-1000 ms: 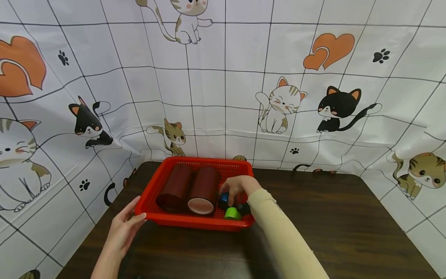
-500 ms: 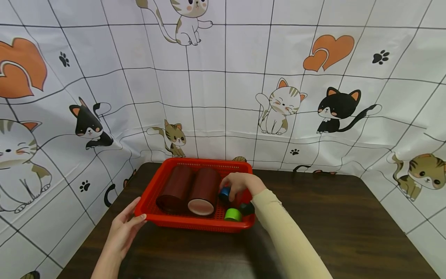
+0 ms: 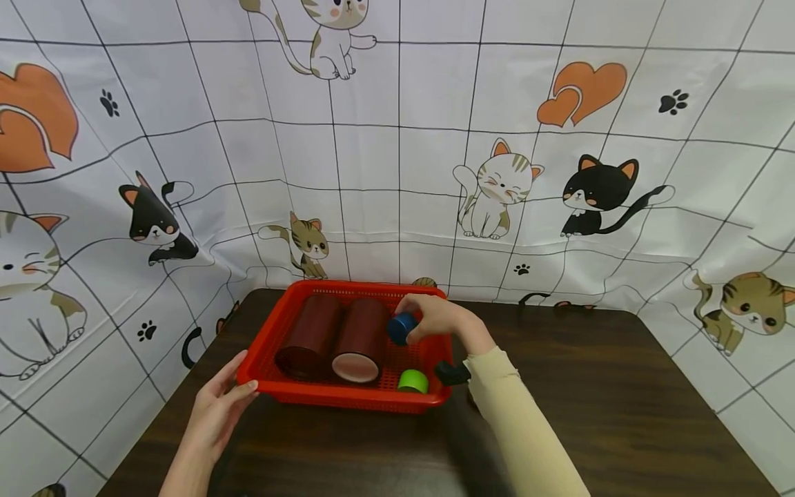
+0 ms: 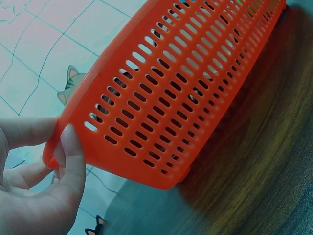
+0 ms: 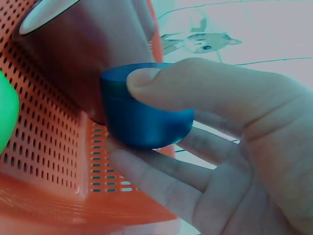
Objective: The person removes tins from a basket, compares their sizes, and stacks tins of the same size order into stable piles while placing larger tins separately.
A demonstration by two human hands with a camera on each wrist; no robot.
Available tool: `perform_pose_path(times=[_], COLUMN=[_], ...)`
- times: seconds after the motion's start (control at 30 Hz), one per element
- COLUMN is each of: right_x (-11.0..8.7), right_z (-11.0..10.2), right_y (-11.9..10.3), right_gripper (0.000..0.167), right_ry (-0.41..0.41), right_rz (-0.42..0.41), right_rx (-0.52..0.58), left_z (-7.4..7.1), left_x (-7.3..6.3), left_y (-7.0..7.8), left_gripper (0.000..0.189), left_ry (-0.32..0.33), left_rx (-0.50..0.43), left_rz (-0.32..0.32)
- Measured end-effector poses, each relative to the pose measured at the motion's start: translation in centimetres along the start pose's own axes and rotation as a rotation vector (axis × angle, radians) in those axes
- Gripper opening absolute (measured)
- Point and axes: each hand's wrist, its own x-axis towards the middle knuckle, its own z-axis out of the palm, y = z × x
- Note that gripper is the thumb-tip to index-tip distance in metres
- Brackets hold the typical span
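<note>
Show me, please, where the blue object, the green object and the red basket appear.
Blue object [image 5: 146, 120]: right wrist view, on its rounded side.
Green object [image 3: 413, 382]: head view, on its visible middle.
Red basket [image 4: 110, 68]: left wrist view, on its solid rim band.

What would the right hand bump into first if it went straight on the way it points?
Probably the brown cylinder with the pale end; the blue object in the right hand would likely touch it first, though height is unclear.

Wrinkled white gridded wall covering [image 3: 366, 159], printed with cartoon cats [image 3: 601, 186], orange hearts [image 3: 599, 86], black paw prints [image 3: 673, 102], behind and beside dark brown wood-grain tabletop [image 3: 596, 386].
</note>
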Motion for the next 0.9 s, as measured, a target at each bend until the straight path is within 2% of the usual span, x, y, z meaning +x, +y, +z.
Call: perform_pose_path(times=[0.17,0.37,0.67,0.9], right_x=[-1.3,-2.9,-5.8,-8.4], right_z=[-0.2,0.4,0.6,1.4], right_y=[0.0,0.8,0.8,1.4], right_gripper=[0.052,0.054,0.057,0.067], right_ry=[0.099,0.21,0.346,0.492], right_rz=[-0.046,-0.057,-0.088,-0.061], right_rx=[0.048,0.154,0.373,0.477], left_z=[0.1,0.2,0.3,0.2], left_x=[0.1,0.2,0.0,-0.1], left_y=[0.1,0.3,0.1,0.0], left_gripper=[0.075,0.074,0.074,0.075], left_ry=[-0.004,-0.01,-0.002,0.005], left_rx=[-0.01,0.001,0.001,0.006], left_rz=[0.004,0.013,-0.018,-0.019])
